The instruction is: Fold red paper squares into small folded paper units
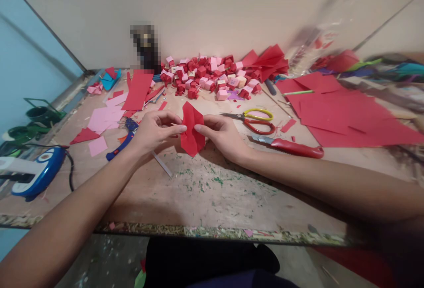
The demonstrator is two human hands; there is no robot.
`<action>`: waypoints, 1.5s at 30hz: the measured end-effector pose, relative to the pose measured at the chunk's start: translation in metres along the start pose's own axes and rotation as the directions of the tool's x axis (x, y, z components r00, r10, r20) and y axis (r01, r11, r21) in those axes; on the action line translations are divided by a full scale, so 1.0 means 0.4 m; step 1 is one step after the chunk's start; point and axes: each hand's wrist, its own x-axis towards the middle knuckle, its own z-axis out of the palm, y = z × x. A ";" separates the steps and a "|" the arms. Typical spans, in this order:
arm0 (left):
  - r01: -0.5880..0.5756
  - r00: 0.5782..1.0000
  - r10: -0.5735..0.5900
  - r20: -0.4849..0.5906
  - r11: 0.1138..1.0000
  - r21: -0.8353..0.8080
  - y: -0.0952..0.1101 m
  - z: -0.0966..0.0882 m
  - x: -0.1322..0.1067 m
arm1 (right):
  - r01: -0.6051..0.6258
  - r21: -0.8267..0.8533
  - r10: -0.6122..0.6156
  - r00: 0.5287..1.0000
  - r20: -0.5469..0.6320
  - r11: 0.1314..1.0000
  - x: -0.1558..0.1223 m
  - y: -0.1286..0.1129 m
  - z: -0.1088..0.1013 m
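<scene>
A folded piece of red paper (191,130) stands upright just above the middle of the wooden table (212,195). My left hand (155,130) pinches its left edge with fingers closed. From the other side my right hand (222,134) pinches the right edge. Both forearms rest low over the table's front part.
Scissors with yellow and red handles (255,120) and a red-handled cutter (291,146) lie right of my hands. Red paper sheets (344,115) cover the right side. A heap of small red and pink paper cubes (212,78) sits at the back. Pink sheets (104,118), blue-handled pliers (124,140) and a blue glue gun (36,173) lie left.
</scene>
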 end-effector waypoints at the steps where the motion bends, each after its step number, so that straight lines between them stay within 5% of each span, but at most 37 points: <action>1: 0.000 1.000 0.000 0.001 1.000 -0.007 -0.001 0.000 0.000 | 0.001 0.005 -0.001 1.000 -0.003 1.000 0.000 0.000 0.001; 23: -0.007 0.998 0.009 -0.054 0.999 0.046 0.002 -0.005 0.010 | -0.094 0.130 0.107 0.990 -0.096 0.987 0.001 0.013 0.009; 45: -0.070 0.997 0.070 -0.024 0.997 -0.018 -0.002 0.008 -0.011 | -0.012 -0.012 0.012 1.000 -0.028 1.000 -0.003 0.008 0.001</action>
